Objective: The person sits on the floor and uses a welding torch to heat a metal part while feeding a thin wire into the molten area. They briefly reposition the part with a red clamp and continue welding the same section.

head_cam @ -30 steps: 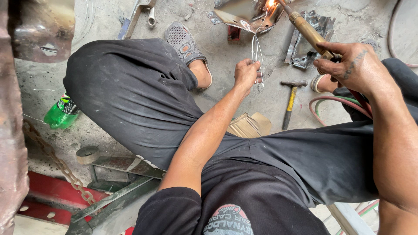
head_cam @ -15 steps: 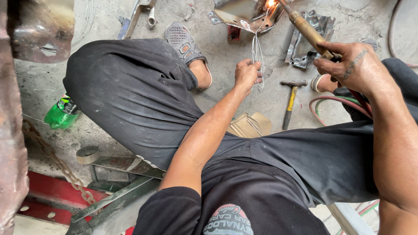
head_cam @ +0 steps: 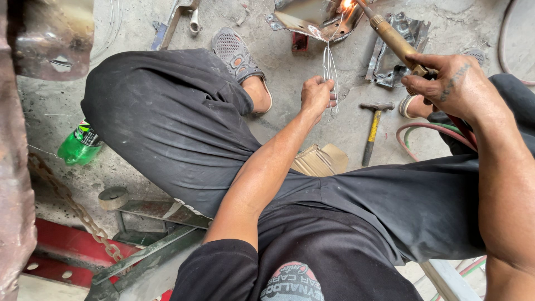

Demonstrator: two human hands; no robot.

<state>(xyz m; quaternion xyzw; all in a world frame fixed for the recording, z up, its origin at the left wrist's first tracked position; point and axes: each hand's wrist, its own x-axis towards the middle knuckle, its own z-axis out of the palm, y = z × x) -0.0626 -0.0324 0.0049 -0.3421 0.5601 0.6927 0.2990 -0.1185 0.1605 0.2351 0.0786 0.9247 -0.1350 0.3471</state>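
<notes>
I am squatting over a concrete floor in dark trousers. My right hand grips a brass welding torch whose flame burns on a bent sheet-metal piece at the top of the view. My left hand pinches a thin looped filler wire that reaches up toward the flame. Red and green hoses trail from the torch by my right leg.
A hammer with a yellow handle lies on the floor between my legs, beside a scrap of cardboard. A green plastic bottle lies at left. A chain, steel bars and a red frame sit lower left. A wrench lies top centre.
</notes>
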